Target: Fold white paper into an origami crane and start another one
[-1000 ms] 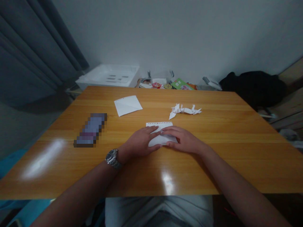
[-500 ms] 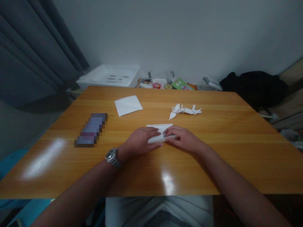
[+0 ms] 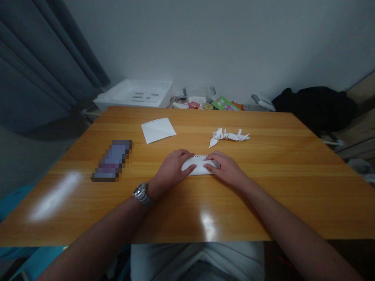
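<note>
A white sheet of paper point(image 3: 200, 168), folded into a narrow strip with a perforated far edge, lies on the wooden table point(image 3: 181, 218) in front of me. My left hand point(image 3: 175, 166) grips its left end, thumb on the near layer and fingers at the far side. At the right end my right hand point(image 3: 227, 167) holds it the same way, the thumb pressing on top and the fingers partly hidden behind the paper. Beyond my hands are several folded white paper figures point(image 3: 230, 136) in a row and another white sheet point(image 3: 159, 130) with a perforated edge.
A blurred-out phone-like object point(image 3: 113, 160) lies on the left of the table. Behind the far edge stand a white plastic tray point(image 3: 134, 91), a green booklet point(image 3: 225, 104) and small clutter. Dark cloth point(image 3: 316, 103) is heaped at the back right.
Both thumbs have moved onto the top of the paper's near layer, and the fingers have shifted to its far side. The paper's near flap now stands rounded, covering more of the sheet.
</note>
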The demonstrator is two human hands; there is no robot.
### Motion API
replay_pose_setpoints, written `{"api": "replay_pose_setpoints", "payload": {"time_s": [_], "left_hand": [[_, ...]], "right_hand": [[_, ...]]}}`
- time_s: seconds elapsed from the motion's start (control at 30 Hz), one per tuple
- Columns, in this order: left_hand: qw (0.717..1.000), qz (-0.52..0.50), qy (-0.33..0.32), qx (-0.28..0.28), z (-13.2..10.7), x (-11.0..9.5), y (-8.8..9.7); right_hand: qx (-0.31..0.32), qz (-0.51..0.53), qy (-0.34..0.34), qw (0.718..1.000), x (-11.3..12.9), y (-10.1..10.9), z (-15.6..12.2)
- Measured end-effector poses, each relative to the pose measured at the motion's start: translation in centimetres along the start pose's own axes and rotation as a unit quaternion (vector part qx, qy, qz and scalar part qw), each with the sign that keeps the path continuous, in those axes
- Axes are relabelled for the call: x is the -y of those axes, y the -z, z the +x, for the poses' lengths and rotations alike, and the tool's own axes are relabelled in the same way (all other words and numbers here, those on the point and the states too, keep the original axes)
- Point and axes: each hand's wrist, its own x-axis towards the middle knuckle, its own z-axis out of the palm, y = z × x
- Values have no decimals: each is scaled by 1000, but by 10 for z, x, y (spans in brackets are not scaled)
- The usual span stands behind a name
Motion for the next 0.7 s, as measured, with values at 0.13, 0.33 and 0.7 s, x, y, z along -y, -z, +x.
{"api": "replay_pose_setpoints", "payload": {"time_s": [0.13, 0.33, 0.7], "left_hand": [[999, 44, 16, -2, 1, 2, -3], [998, 59, 20, 8, -1, 3, -6], [999, -6, 32, 0, 0, 3, -10]], "right_hand": [[-11, -13, 1, 1000, -2, -4, 0], [-16, -86, 20, 996, -9, -6, 0], [-8, -129, 0, 992, -12, -11, -2]]}}
